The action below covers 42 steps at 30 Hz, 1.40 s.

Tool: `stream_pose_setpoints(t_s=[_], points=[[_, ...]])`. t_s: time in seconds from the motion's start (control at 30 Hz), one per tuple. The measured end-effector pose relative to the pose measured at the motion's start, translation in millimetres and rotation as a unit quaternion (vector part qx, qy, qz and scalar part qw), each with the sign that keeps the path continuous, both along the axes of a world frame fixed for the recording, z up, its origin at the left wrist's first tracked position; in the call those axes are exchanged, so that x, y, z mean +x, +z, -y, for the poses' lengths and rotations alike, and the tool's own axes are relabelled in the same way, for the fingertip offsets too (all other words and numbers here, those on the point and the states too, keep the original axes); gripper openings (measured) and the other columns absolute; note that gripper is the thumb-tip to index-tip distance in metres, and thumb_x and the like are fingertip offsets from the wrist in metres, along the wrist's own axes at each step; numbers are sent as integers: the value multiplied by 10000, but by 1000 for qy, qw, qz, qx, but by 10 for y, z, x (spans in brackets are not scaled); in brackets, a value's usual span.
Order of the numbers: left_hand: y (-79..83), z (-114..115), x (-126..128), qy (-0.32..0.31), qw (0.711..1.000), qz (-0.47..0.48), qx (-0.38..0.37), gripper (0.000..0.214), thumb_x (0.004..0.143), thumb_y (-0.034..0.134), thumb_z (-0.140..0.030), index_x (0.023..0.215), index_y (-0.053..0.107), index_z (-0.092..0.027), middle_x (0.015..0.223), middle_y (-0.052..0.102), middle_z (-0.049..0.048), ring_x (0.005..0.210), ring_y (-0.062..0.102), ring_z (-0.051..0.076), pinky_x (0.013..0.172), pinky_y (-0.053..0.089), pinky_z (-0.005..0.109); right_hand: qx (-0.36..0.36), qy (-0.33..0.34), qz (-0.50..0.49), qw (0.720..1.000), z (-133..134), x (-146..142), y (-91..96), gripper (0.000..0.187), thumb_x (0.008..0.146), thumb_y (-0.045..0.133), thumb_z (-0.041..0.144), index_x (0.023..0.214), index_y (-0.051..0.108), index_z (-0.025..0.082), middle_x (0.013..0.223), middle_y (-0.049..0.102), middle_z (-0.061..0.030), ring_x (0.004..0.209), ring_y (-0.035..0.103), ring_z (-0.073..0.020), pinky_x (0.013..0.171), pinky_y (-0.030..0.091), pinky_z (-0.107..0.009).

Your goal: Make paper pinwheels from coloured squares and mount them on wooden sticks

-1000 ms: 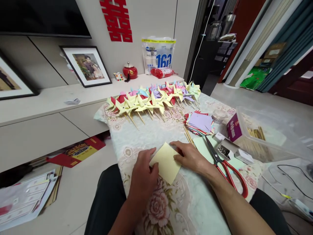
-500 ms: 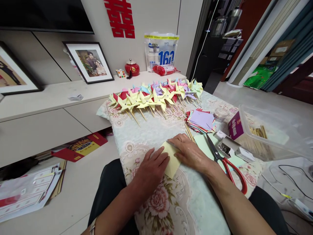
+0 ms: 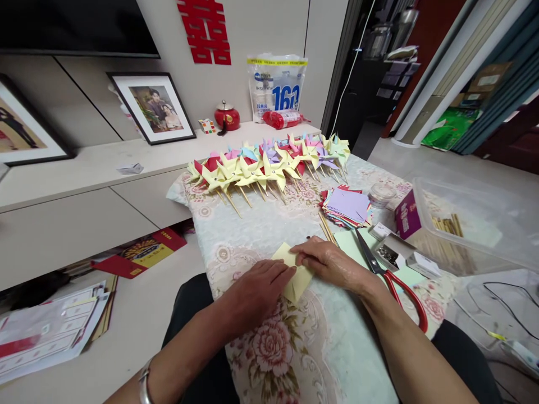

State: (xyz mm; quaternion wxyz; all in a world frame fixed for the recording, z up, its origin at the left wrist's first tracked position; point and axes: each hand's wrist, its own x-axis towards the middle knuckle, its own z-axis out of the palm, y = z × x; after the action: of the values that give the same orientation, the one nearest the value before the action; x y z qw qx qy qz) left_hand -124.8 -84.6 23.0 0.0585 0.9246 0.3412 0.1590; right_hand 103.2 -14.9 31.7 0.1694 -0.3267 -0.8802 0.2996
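A pale yellow paper square (image 3: 295, 276), folded over, lies on the floral tablecloth (image 3: 269, 348) in front of me. My left hand (image 3: 256, 292) lies flat on its left part with fingers stretched out. My right hand (image 3: 328, 261) presses the paper's upper right edge, fingers held together on the fold. Red-handled scissors (image 3: 389, 278) lie just right of my right hand. A stack of coloured paper squares (image 3: 347, 207) sits behind it.
A row of several finished paper pinwheels (image 3: 269, 165) on sticks lines the table's far edge. At right are a clear plastic tub (image 3: 467, 230) with sticks, a small box of pins (image 3: 389, 253), a purple box (image 3: 406, 213) and a round jar (image 3: 380, 194). A low cabinet stands at left.
The yellow sheet has been folded in half. My left hand slid onto it and flattened, and my right hand moved along the fold edge.
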Motion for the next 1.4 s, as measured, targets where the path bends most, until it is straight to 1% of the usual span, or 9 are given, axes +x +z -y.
stream_pose_setpoints(t_s=[0.17, 0.37, 0.5, 0.6, 0.7, 0.77, 0.9, 1.03, 1.4], points=[[-115, 59, -11, 16, 997, 42, 70, 361, 895, 509, -70, 1255, 533, -75, 1144, 695, 158, 1089, 642, 270, 958, 537, 448, 6, -5, 1, 1000, -13, -3, -5, 220, 962, 512, 137, 1058, 698, 204, 882, 736, -30, 888, 588, -198, 812, 448, -310], [-157, 100, 32, 85, 989, 110, 56, 394, 885, 461, -46, 1268, 538, -95, 1100, 716, 131, 997, 656, 254, 869, 553, 439, -17, 2, -9, 1000, -17, 16, 42, 229, 1001, 509, 262, 1065, 722, 205, 967, 734, -42, 911, 600, -192, 866, 426, -322], [-183, 84, 92, 153, 978, 139, 41, 320, 927, 446, -94, 1211, 591, -120, 950, 718, 101, 889, 638, 248, 768, 550, 416, -59, 9, -2, 998, -9, 59, 139, 285, 1004, 497, 368, 1092, 717, 208, 972, 721, -45, 939, 579, -211, 856, 427, -327], [-193, 62, 123, 202, 963, 175, 8, 311, 940, 456, -128, 1211, 607, -119, 891, 698, 85, 839, 618, 231, 728, 539, 387, -89, 13, 5, 996, 0, 89, 202, 276, 933, 617, 396, 1111, 703, 203, 986, 709, -40, 951, 568, -219, 832, 429, -316], [-198, 39, 137, 255, 945, 201, -37, 324, 928, 469, -139, 1213, 622, -128, 894, 686, 81, 847, 618, 231, 731, 535, 386, -99, 15, 24, 995, 0, 96, 205, 420, 788, 787, 396, 1146, 691, 199, 1003, 685, -40, 947, 562, -223, 804, 432, -305], [-199, 29, 145, 283, 934, 209, -59, 330, 915, 476, -143, 1207, 632, -134, 905, 686, 83, 869, 624, 241, 750, 535, 397, -87, 5, 36, 996, -7, 83, 171, 461, 745, 827, 353, 1156, 688, 198, 984, 669, -40, 941, 560, -223, 793, 431, -300], [-186, 27, 174, 311, 923, 215, -70, 331, 913, 479, -169, 1201, 639, -136, 952, 700, 95, 930, 626, 264, 796, 530, 425, -55, -29, 29, 998, -18, 37, 76, 332, 809, 749, 240, 1134, 695, 193, 925, 659, -40, 889, 572, -206, 767, 425, -290], [-162, 35, 207, 320, 919, 220, -64, 325, 908, 485, -168, 1190, 644, -141, 943, 701, 88, 911, 625, 258, 788, 527, 413, -59, -55, 31, 996, -2, -5, 27, 261, 860, 669, 222, 1116, 699, 188, 887, 669, -45, 827, 581, -198, 725, 416, -285], [-224, 26, 245, 372, 907, 199, -13, 288, 899, 515, -201, 1150, 644, -148, 840, 684, 66, 830, 611, 246, 745, 529, 396, -27, -107, 69, 992, 49, -152, 77, 217, 903, 574, 190, 1084, 692, 200, 811, 685, -22, 737, 587, -178, 668, 370, -275]])
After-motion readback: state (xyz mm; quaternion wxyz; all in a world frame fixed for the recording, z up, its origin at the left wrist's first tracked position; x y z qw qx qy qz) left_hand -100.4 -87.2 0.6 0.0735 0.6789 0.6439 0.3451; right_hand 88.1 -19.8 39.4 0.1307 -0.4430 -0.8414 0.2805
